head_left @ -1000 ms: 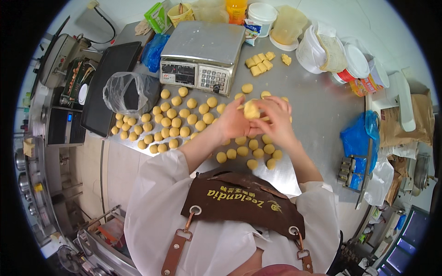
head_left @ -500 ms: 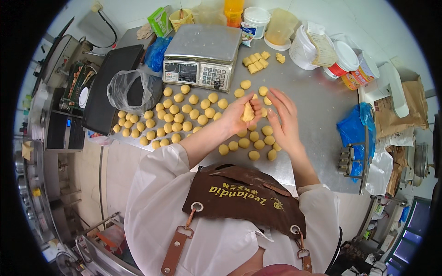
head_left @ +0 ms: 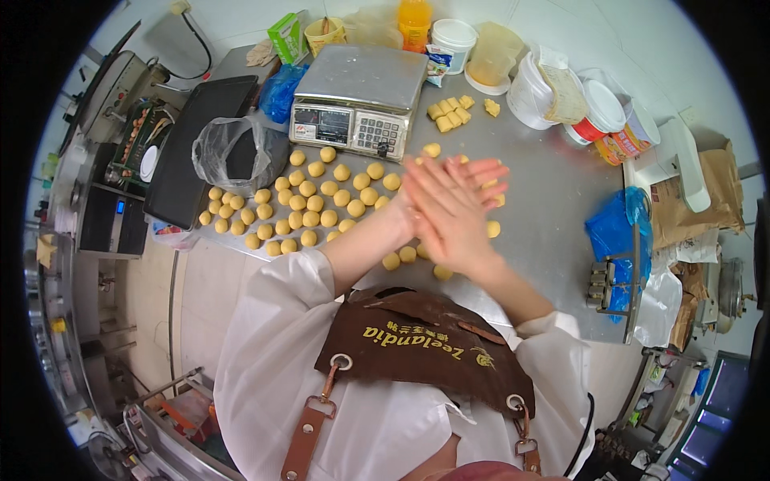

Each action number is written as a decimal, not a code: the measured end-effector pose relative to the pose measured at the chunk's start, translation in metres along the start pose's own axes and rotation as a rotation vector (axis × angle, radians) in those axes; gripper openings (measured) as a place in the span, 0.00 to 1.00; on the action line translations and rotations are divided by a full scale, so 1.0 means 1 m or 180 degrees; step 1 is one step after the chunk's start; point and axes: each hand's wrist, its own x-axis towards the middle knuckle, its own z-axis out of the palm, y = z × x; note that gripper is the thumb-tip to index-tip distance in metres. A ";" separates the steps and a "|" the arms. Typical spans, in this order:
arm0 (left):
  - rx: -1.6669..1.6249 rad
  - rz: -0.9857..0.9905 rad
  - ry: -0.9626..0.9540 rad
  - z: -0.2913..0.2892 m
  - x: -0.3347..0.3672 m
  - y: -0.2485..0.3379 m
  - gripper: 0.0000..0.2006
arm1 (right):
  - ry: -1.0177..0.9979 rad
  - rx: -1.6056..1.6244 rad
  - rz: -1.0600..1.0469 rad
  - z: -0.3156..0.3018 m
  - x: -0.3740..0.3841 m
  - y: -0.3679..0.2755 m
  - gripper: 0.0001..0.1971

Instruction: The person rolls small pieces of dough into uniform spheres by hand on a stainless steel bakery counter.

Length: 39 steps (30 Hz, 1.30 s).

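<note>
My hands are pressed palm to palm above the steel table. The right hand (head_left: 451,210) lies on top with its fingers stretched flat. Beneath it is my left hand (head_left: 484,171), largely covered, its fingertips showing past the right hand. The piece of yellow dough seen in the left hand a moment ago is now hidden between the palms. Many round dough balls (head_left: 308,188) sit in loose rows to the left, and others (head_left: 407,254) lie below and around the hands. Further back are several cut dough pieces (head_left: 445,123) beside a small rough lump of dough (head_left: 492,107).
A digital scale (head_left: 361,76) stands behind the dough balls. To its left are a bag-lined container (head_left: 228,156), a black tray (head_left: 172,180) and a blue bag (head_left: 282,92). Tubs (head_left: 453,36) and a white bucket (head_left: 533,92) line the wall; another blue bag (head_left: 609,228) lies right.
The right hand has moved left and come down onto the left hand. The dough that showed in the left hand is now covered by both palms.
</note>
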 end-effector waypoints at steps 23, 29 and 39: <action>-0.0306 -0.0513 0.0329 0.009 0.004 -0.004 0.36 | -0.0610 0.0174 -0.0236 -0.025 -0.003 -0.008 0.33; -0.0711 -0.0258 0.0558 0.005 0.007 -0.011 0.38 | -0.0563 -0.0321 -0.0079 -0.024 0.009 0.005 0.39; -0.0693 -0.0032 0.2041 0.021 0.007 0.016 0.20 | -0.0954 -0.0407 0.0144 -0.031 -0.005 0.013 0.47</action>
